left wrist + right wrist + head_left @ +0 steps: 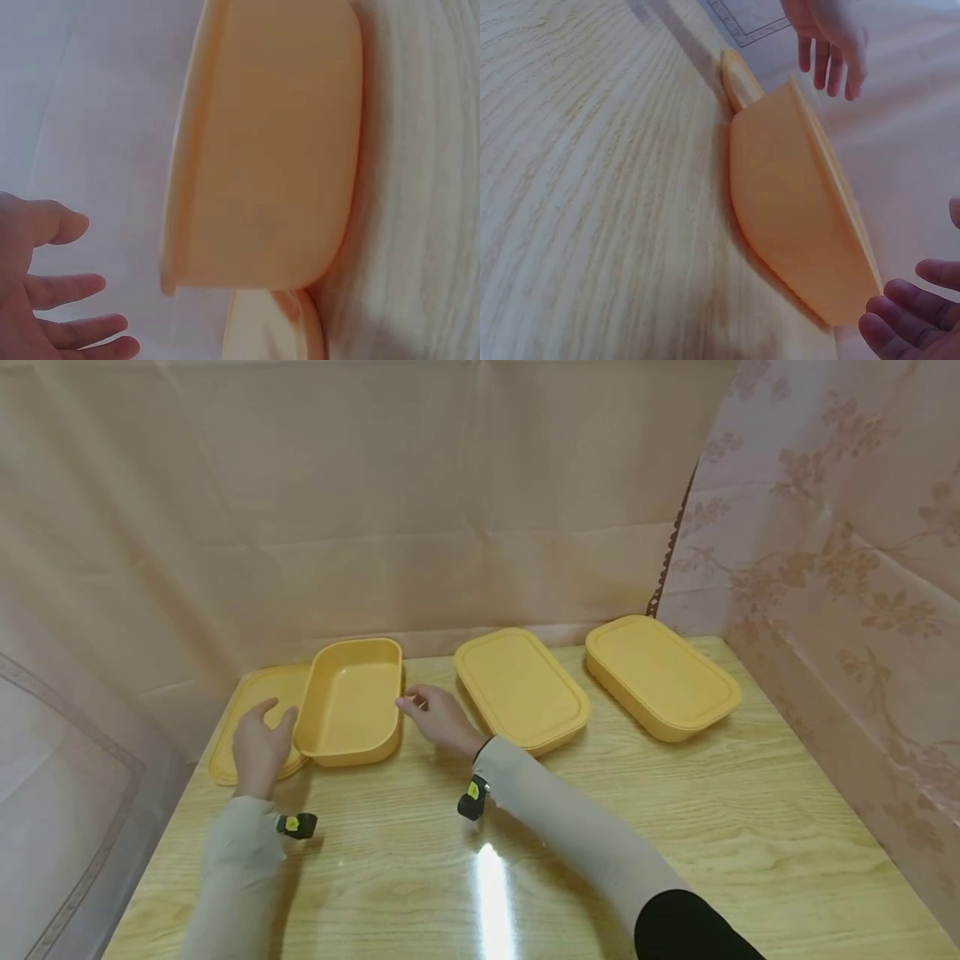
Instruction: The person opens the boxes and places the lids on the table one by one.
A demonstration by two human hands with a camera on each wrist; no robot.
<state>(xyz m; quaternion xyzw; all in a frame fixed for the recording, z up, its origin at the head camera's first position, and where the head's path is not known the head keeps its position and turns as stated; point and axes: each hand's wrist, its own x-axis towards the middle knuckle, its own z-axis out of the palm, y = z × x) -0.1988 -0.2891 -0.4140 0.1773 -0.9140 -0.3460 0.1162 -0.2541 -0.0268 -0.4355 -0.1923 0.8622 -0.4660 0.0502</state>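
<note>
An uncovered yellow food container [351, 710] sits on the wooden table between my two hands, its inside bare. To its left lies a yellow lid [228, 739], which the container partly overlaps in the head view. My left hand [261, 750] is held over that lid, thumb and fingers spread apart beside the container's left rim. My right hand [444, 720] is at the opposite side, fingertips right at the right rim. In the right wrist view the fingers [904, 319] are loosely extended near the container's wall. Neither hand grips anything.
Two more yellow containers with lids on stand to the right, one in the middle [522, 687] and one farther right [660, 672]. A beige cloth [420, 510] hangs behind the table, and a floral cloth [847, 585] hangs along the right side.
</note>
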